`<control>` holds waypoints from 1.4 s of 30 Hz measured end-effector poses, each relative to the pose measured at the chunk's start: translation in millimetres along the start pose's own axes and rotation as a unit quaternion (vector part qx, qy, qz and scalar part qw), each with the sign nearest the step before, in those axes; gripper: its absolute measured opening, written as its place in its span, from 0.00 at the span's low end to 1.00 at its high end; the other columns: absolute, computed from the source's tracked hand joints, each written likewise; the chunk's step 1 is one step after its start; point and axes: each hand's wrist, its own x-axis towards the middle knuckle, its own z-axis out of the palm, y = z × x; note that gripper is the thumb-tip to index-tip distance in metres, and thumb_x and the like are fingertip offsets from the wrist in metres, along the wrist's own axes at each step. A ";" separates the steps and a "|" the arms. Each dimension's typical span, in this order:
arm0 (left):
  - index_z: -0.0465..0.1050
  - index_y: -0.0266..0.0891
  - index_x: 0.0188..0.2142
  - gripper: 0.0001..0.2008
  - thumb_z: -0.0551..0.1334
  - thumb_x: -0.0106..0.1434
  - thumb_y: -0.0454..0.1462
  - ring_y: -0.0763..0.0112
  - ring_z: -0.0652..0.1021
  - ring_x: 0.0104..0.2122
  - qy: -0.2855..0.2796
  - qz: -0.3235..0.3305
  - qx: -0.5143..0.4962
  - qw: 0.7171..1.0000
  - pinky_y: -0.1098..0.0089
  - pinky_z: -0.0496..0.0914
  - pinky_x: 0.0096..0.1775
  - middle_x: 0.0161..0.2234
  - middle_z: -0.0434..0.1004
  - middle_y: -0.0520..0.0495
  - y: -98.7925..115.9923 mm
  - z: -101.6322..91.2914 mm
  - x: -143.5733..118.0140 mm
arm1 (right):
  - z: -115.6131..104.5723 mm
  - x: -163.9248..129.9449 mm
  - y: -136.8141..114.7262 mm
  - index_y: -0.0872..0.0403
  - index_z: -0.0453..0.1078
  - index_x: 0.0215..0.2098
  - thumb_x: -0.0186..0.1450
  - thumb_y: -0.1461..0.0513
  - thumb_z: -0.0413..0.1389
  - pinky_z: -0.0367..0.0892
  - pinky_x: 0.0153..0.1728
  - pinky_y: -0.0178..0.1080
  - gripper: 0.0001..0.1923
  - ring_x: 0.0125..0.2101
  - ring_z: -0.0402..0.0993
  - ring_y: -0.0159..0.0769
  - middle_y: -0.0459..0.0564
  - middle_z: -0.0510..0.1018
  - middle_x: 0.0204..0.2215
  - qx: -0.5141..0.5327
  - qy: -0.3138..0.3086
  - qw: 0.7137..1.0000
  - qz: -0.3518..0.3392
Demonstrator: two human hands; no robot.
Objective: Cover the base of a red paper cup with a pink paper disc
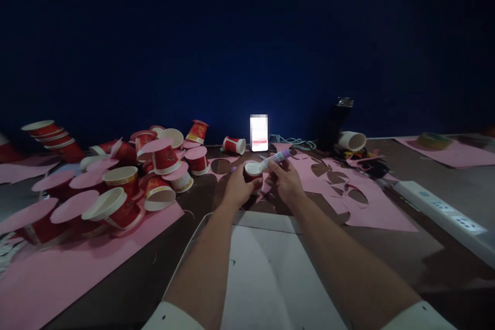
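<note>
Paper cup [253,171]: small, red with a white rim, held above the dark table [185,247], mouth tilted toward the camera; its inside looks white and nothing shows in it.
Left hand [238,188]: wrapped around the paper cup from below and the side, fingers closed on it.
Right hand [285,179]: closed on a glue stick [275,160], white and purple, whose tip touches the cup's rim.
Cup pile [127,180]: many red paper cups at left, tipped on pink paper sheets [58,278]; several are capped with pink paper discs [75,206], others lie open and look bare inside.
Writing: gold print on the red cups, too small to read; the lit phone [259,132] standing beyond the hands has a blurred screen.
Cut pink sheet [348,196]: right of the hands, with round holes.
Hard to make out: a dark bottle [335,124] against the dim blue wall; a power strip [444,211] runs off the right edge.
</note>
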 end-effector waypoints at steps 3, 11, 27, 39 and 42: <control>0.69 0.41 0.49 0.24 0.68 0.51 0.34 0.64 0.76 0.45 -0.002 -0.004 0.007 1.000 0.63 0.67 0.49 0.46 0.76 0.45 -2.3 0.4 1.1 | 0.8 -1.3 -1.0 0.49 0.70 0.44 0.49 0.54 0.67 0.64 0.16 0.26 0.25 0.18 0.64 0.22 0.41 0.74 0.28 -0.021 0.003 1.000 -0.004; 0.69 0.41 0.48 0.24 0.67 0.50 0.34 0.64 0.76 0.43 -0.001 -0.007 0.013 1.000 0.64 0.68 0.47 0.45 0.76 0.45 -0.7 -0.3 1.5 | 3.0 -3.7 -4.5 0.48 0.71 0.46 0.49 0.54 0.66 0.64 0.18 0.28 0.26 0.19 0.62 0.22 0.40 0.72 0.28 -0.056 0.001 0.998 -0.019; 0.69 0.39 0.49 0.27 0.70 0.48 0.35 0.63 0.77 0.41 0.011 -0.030 -0.042 0.999 0.63 0.69 0.47 0.42 0.78 0.43 -11.5 3.5 2.9 | 6.4 -9.4 -5.4 0.50 0.73 0.41 0.52 0.55 0.64 0.57 0.19 0.27 0.19 0.20 0.58 0.21 0.40 0.68 0.26 -0.094 -0.046 0.993 -0.061; 0.71 0.42 0.47 0.24 0.69 0.49 0.37 0.63 0.76 0.43 0.019 -0.011 -0.004 1.000 0.64 0.68 0.47 0.44 0.77 0.46 -3.8 0.4 0.3 | 5.1 -6.7 -5.3 0.51 0.73 0.44 0.49 0.54 0.65 0.58 0.18 0.29 0.25 0.21 0.60 0.24 0.42 0.72 0.28 -0.136 -0.010 0.989 -0.061; 0.70 0.42 0.47 0.24 0.69 0.49 0.36 0.64 0.76 0.43 0.020 -0.014 0.007 1.000 0.64 0.67 0.47 0.43 0.77 0.46 -2.2 -0.1 0.3 | 7.5 -9.2 -6.6 0.52 0.73 0.45 0.49 0.53 0.65 0.59 0.18 0.30 0.26 0.20 0.61 0.24 0.43 0.74 0.28 -0.158 0.012 0.985 -0.065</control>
